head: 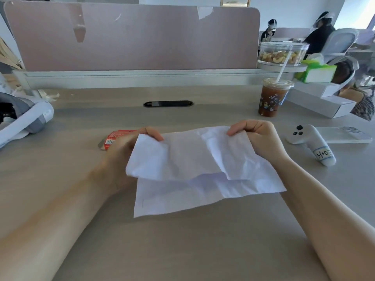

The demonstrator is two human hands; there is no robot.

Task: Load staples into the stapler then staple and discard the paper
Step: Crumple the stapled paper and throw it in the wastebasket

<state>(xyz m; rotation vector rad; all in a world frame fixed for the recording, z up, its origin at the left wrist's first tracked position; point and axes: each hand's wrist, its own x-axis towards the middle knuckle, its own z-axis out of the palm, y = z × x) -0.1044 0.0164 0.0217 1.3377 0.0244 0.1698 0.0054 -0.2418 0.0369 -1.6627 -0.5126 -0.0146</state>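
While the paper (194,165) is pinched along its far edge, it hangs spread at centre view above the tabletop (182,240), creased, with an upper layer lapping a lower one.

- Left hand (121,151): at 9 o'clock of the sheet, thumb and fingers clamped on the far-left corner.
- Right hand (261,138): at 2 o'clock, fingers curled and pinching the far-right corner.
- Judgement: the two-corner hold keeps the sheet open and taut, either for inspection or as a start to balling it up for discard.
- A small dark mark sits at the near-left edge. Possibly a staple; too small to confirm.
- Whether this is one folded sheet or two, cannot tell.

Red staple box (115,136) lies at 10 o'clock, partly hidden behind the left hand. No stapler or bin is in view.

Further out: white controller (310,142) at 3 o'clock, iced drink cup (272,98) at 1 o'clock, headset (24,118) at 9 o'clock, cut off by the frame edge.
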